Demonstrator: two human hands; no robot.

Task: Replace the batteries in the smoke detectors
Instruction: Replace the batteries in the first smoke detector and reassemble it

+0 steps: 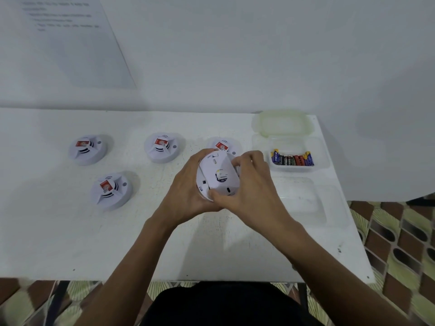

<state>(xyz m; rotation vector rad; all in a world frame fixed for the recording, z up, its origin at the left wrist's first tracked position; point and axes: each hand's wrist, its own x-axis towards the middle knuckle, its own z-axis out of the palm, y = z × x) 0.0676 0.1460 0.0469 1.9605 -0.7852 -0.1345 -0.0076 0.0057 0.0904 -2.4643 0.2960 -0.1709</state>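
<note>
The left hand [183,187] and the right hand [251,187] both grip one smoke detector [219,175] just above the white bench [211,243], its back turned toward the camera. The left hand cups the round body from the left. The right hand curls its fingers over the back plate, thumb at the lower edge. The plate looks slightly askew on the body, though fingers hide much of the seam. Four more rest face-up on the bench: rear-left detector [87,149], rear-middle detector [163,147], front-left detector [111,191], and rear-right detector [223,145], partly behind the hands. To the right, batteries [293,159] lie in a clear tub [326,158], its lid [281,123] behind it
</note>
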